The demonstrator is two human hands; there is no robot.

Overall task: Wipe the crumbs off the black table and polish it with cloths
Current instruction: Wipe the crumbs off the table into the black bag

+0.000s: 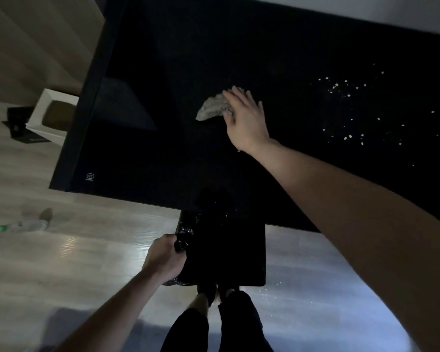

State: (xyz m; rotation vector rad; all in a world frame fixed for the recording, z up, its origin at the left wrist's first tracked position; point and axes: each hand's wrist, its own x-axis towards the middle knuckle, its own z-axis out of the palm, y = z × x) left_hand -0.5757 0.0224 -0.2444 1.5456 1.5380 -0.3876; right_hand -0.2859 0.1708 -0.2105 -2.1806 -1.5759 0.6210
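1. Right hand lies flat on the black table with its fingers spread and straight, pressing down on a crumpled grey cloth whose loose end sticks out to the left of the fingertips.
2. Left hand is curled round the rim of a black bin lined with a shiny black bag, holding it just below the near edge of the table.
3. Pale crumbs are scattered over the table to the right of the cloth, well apart from it; a few more lie on the floor beside the bin.
4. On the wooden floor at the left lies a clear bottle with a green cap, and a white box stands past the table's left edge.
5. Dark trouser legs and feet show at the bottom, next to the bin.
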